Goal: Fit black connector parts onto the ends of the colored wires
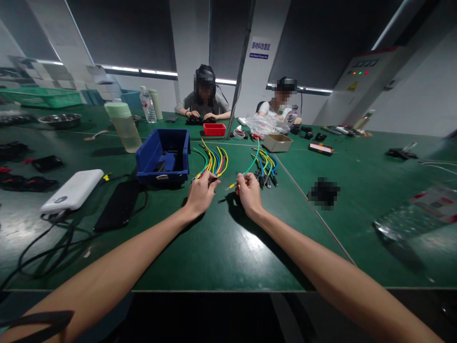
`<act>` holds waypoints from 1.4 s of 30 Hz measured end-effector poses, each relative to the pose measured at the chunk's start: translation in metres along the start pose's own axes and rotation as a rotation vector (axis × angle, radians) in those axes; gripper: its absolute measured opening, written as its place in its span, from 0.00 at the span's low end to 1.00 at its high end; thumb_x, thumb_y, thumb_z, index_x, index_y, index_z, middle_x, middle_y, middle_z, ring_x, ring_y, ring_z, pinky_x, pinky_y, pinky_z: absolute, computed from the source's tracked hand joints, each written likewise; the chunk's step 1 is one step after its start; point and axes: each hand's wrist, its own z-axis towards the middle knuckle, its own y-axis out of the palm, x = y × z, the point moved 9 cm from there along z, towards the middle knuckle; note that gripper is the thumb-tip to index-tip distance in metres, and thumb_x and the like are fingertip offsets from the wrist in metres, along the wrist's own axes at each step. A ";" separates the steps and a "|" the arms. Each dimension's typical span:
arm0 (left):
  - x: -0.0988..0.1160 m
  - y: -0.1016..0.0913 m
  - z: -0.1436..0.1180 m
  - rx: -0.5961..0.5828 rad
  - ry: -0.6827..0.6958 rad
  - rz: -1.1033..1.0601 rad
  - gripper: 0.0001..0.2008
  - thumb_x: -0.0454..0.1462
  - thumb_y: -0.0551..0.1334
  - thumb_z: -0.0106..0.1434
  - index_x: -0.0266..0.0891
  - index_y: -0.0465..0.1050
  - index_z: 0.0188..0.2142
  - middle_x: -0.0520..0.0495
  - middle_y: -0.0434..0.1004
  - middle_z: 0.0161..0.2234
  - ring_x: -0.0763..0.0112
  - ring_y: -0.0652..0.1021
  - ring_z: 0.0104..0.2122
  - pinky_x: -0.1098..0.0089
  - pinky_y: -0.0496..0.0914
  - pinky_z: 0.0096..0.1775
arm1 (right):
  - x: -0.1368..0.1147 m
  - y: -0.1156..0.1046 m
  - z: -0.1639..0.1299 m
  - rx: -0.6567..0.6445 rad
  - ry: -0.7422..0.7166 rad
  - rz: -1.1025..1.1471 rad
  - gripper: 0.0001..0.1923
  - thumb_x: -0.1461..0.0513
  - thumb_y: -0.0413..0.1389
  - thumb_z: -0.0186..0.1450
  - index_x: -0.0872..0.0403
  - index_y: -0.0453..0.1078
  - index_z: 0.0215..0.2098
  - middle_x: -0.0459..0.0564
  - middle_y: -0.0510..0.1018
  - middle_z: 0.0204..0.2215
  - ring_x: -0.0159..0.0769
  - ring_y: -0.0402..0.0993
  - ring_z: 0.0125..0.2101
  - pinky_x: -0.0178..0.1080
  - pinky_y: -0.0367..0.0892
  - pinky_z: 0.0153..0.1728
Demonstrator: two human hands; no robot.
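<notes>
Between the closed fingers of my right hand [249,194] is a green wire [253,163], which curves up and away. Its near end carries a yellow sleeve and a metal ring terminal [228,187] pointing toward my left hand [201,194]. My left fingers are pinched together around a small black piece [214,179], too small to name. Just beyond that hand lies a loose bundle of yellow, blue, green and red wires [214,159]. A second bundle of wires [266,164] with black ends rests beyond my right hand.
A blue bin [163,157] stands left of the wires. Further left are a power bank [73,190], a phone [117,205] and a bottle [123,126]. A cardboard box [277,143] and red tray [214,129] sit ahead. Two people sit across the table.
</notes>
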 end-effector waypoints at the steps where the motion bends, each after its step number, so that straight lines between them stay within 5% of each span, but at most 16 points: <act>1: 0.001 -0.002 0.000 0.018 0.004 0.019 0.05 0.39 0.58 0.63 0.39 0.68 0.35 0.48 0.77 0.30 0.70 0.76 0.25 0.72 0.67 0.28 | 0.000 -0.001 0.001 0.006 -0.006 -0.011 0.15 0.49 0.52 0.62 0.50 0.57 0.29 0.38 0.62 0.18 0.28 0.60 0.16 0.32 0.56 0.16; 19: 0.005 -0.012 0.002 0.101 0.043 -0.053 0.10 0.31 0.60 0.60 0.38 0.71 0.42 0.45 0.78 0.38 0.67 0.78 0.38 0.68 0.72 0.40 | -0.015 -0.002 0.000 0.018 -0.038 0.027 0.12 0.54 0.54 0.61 0.50 0.56 0.33 0.39 0.68 0.19 0.28 0.61 0.15 0.31 0.55 0.14; 29: 0.009 -0.011 0.002 0.058 0.042 0.008 0.02 0.35 0.61 0.59 0.38 0.71 0.33 0.49 0.77 0.31 0.70 0.76 0.30 0.70 0.68 0.34 | -0.015 -0.005 -0.001 0.073 -0.039 0.047 0.13 0.53 0.55 0.60 0.51 0.58 0.33 0.39 0.69 0.20 0.27 0.60 0.14 0.32 0.56 0.15; 42: 0.008 -0.009 0.003 0.042 0.061 0.067 0.04 0.34 0.62 0.58 0.39 0.75 0.34 0.48 0.78 0.31 0.69 0.76 0.31 0.69 0.68 0.36 | -0.018 -0.011 -0.003 0.130 -0.064 0.009 0.12 0.54 0.55 0.60 0.51 0.59 0.33 0.41 0.70 0.20 0.28 0.61 0.15 0.32 0.57 0.16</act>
